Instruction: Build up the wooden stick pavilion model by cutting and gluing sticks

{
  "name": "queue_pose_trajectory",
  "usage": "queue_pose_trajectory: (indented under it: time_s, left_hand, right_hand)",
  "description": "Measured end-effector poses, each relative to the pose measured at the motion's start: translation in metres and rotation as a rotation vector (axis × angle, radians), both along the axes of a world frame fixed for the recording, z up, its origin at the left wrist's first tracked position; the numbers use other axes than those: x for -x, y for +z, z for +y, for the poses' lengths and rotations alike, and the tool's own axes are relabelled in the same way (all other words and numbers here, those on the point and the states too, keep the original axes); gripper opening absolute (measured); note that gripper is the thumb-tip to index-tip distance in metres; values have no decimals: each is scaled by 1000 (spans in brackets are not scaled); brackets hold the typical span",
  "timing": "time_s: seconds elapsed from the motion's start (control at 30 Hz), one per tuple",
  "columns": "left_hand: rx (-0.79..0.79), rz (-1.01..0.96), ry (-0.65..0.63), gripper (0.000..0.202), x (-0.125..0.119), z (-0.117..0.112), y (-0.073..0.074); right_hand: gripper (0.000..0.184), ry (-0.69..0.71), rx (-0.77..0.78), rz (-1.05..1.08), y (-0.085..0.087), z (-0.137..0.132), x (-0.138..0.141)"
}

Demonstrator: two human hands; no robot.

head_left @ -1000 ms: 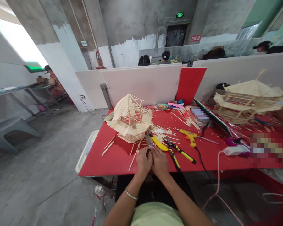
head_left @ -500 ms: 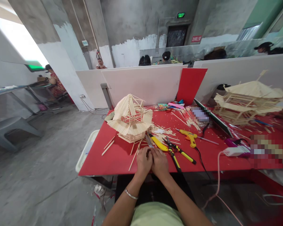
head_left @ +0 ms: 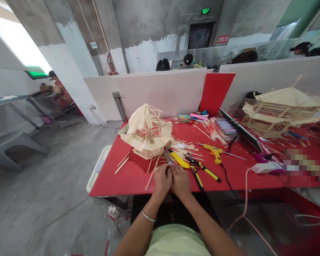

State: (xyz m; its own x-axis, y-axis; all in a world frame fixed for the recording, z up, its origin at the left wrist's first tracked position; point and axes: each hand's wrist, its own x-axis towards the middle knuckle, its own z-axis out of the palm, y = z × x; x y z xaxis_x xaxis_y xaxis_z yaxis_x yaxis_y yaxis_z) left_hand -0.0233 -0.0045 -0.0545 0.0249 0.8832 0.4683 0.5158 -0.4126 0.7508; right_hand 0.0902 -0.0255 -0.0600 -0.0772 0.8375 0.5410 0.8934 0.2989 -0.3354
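Observation:
My left hand [head_left: 162, 180] and my right hand [head_left: 180, 181] meet at the front edge of the red table, fingers curled and pressed against each other. Whatever lies between them, if anything, is hidden. Just beyond the fingertips are a grey metal blade [head_left: 168, 157] and a yellow-handled tool [head_left: 179, 159]. Beside my right hand lie cutters with black-and-yellow handles [head_left: 196, 176], jaws pointing away. A pagoda-like model of thin wooden sticks [head_left: 149, 137] stands ahead of my left hand, with loose sticks [head_left: 152, 176] in front of it.
A yellow glue gun [head_left: 214, 153] with a stick in its back lies to the right. Scattered sticks [head_left: 188, 147] surround the model's right side. A second stick model [head_left: 280, 113] stands at far right. White boards [head_left: 160, 92] rise behind the red table [head_left: 109, 185]. Several people sit beyond.
My hands stay together in nearly the same pose. The whole view has shifted slightly, with the table and models a little higher in the picture.

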Motion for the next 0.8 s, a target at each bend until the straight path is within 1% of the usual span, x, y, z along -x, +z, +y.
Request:
queue_pose_trajectory:
  time_s: [0.17,0.3,0.4,0.47,0.53,0.6,0.67,0.73,0.8]
  left_hand:
    - [21,-9,-1,24,0,0,0]
    - [36,-27,-19,23,1,0,1]
    - [14,-43,-4,22,1,1,-1]
    - [-5,-49,5,21,1,2,-2]
    - [-28,-49,14,20,0,2,-1]
    - [-53,-40,12,18,-2,3,2]
    - [-68,-38,-3,18,-4,5,8]
    - [-63,-37,-31,19,-6,10,15]
    - [-57,-11,-61,20,-11,17,22]
  right_hand:
    - [37,8,37,17,3,-1,0]
    - [38,40,68,20,8,-2,-3]
    - [40,61,87,21,15,-2,-9]
    - [40,55,97,27,22,0,-19]
    - [40,0,94,24,31,3,-35]
    - [39,-126,79,-6,39,8,-57]
    - [40,-261,101,-58,44,11,-80]
    - [41,-364,172,-98,43,13,-101]
    - [39,-405,237,-117,36,12,-116]
